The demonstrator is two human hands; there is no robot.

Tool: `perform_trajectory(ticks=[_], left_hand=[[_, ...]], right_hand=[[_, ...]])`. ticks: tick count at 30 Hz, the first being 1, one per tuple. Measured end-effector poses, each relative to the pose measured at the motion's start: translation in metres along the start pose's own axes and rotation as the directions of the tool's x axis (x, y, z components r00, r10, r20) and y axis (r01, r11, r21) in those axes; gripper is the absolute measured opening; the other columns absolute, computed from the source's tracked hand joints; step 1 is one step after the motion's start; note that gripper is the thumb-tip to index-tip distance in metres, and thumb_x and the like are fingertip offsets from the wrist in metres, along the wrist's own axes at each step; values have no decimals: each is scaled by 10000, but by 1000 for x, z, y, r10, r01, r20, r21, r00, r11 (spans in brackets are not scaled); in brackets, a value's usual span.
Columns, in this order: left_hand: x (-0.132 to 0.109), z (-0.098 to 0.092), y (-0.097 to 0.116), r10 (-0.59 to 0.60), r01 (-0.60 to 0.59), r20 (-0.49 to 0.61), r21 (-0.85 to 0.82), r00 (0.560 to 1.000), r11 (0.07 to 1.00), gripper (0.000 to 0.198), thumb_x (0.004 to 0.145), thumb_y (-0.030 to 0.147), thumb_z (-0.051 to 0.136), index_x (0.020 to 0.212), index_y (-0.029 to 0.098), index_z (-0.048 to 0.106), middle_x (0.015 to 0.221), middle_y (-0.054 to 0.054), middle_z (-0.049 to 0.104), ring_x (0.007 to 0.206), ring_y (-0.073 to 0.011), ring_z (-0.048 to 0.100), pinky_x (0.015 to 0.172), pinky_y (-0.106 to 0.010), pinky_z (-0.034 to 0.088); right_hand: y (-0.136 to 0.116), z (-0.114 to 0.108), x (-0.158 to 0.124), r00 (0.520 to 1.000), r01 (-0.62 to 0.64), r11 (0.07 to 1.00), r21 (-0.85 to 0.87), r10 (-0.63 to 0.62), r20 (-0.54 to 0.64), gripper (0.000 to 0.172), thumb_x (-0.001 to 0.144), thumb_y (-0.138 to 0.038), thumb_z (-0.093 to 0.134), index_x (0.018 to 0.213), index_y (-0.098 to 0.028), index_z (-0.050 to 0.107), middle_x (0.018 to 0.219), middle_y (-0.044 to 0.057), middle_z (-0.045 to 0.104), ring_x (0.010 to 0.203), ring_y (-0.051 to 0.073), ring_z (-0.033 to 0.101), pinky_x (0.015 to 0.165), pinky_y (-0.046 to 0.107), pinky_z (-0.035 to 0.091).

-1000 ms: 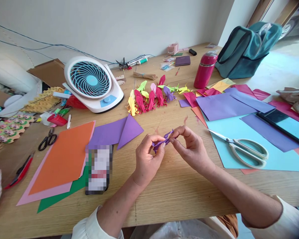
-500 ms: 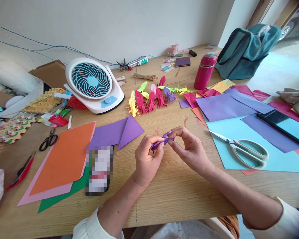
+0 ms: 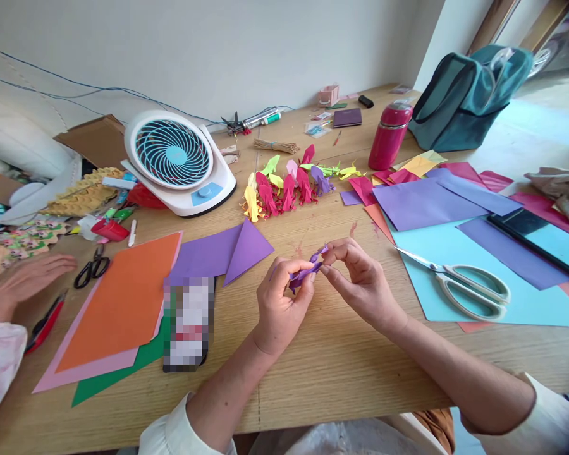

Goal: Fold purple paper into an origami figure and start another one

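Observation:
A small purple folded-paper figure is held above the middle of the table, with thin pointed bits sticking out. My left hand pinches its body between thumb and fingers. At its right end, the thumb and fingertips of my right hand close on a slender part of the same figure. Fingers cover much of the paper. Beyond my hands sits a cluster of finished folded-paper figures in red, yellow, green and purple. Purple paper, partly folded into a triangle, lies left of my hands.
To the left lie orange paper, a phone and black scissors. White-handled scissors rest on light blue paper at right. Behind stand a fan and a red flask. Another person's hand is at far left.
Both my hands stay in nearly the same place; the purple figure has tilted slightly between my fingers. Another person's hand and sleeve have come further in at the left edge.

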State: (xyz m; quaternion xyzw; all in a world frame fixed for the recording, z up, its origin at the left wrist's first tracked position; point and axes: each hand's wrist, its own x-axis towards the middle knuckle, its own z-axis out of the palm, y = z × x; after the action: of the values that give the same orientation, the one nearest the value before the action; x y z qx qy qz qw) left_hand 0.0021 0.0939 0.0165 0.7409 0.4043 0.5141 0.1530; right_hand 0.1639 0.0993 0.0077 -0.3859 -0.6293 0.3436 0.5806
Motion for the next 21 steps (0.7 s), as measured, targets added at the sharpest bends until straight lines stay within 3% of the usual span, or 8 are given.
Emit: perform_trajectory(ticks=[13,21], left_hand=[[0,0,2,9,-9,-22,13,1000,1000,154,875,121,668,992,209,619,848,5,625,720,-93,583,691,-213,478],[-2,0,1,-76,77,8,-72,997,994,104,904,153,644,987,212,623,875,-16,632,806,-126,608,730,-246,491]], right_hand=[[-2,2,-1,1000,7,1000,23,-7,5,41,926,-244,628,889,-239,612,1023,59,628,1041,219,603,972,423,470],[-1,2,-2,1000,-4,999,41,3,8,60,932,-268,620,883,-242,597,998,56,629,1004,217,610,944,422,486]])
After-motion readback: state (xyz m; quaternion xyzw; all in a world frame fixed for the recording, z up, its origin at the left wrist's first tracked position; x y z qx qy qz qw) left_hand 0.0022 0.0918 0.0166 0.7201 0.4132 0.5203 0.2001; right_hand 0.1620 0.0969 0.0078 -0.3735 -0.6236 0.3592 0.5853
